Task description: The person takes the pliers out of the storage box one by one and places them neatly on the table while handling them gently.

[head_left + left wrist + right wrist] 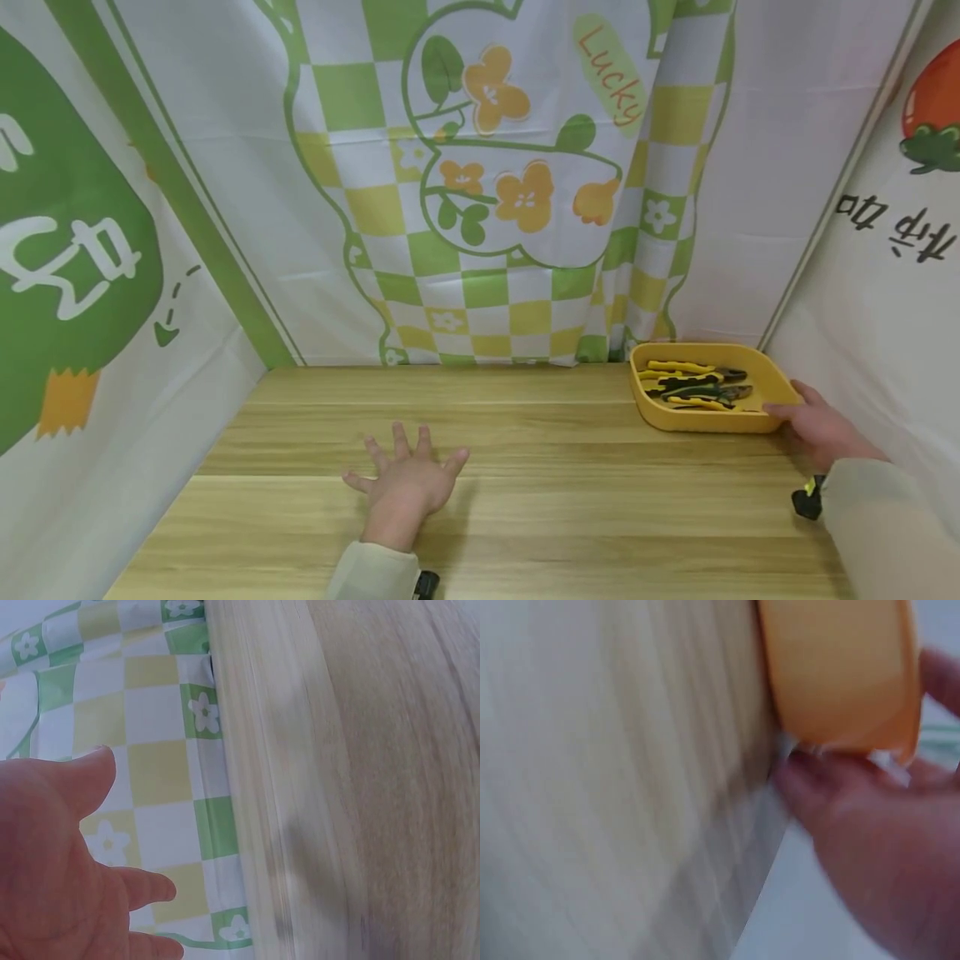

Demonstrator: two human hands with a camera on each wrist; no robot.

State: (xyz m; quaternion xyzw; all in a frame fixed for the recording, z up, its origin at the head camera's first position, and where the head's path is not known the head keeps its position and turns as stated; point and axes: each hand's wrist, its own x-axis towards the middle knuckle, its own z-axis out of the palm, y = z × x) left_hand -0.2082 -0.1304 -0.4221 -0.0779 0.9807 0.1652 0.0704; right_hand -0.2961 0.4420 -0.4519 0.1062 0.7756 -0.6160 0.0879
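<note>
A yellow plastic tray (712,421) stands at the back right of the table, holding several pliers (699,381) with yellow-and-black or dark green handles. My right hand (825,427) grips the tray's right end, with the thumb at the rim and the fingers around the outer wall. In the blurred right wrist view, fingers curl at the corner of the tray (840,682). Away to the left, my left hand (408,483) is over the tabletop with its fingers spread wide and nothing in it.
The wood-grain table (525,500) ends at a green, white and yellow checked curtain (480,292) along the back. Printed cloth walls (862,333) rise at both sides, the right one close beside the tray and right hand.
</note>
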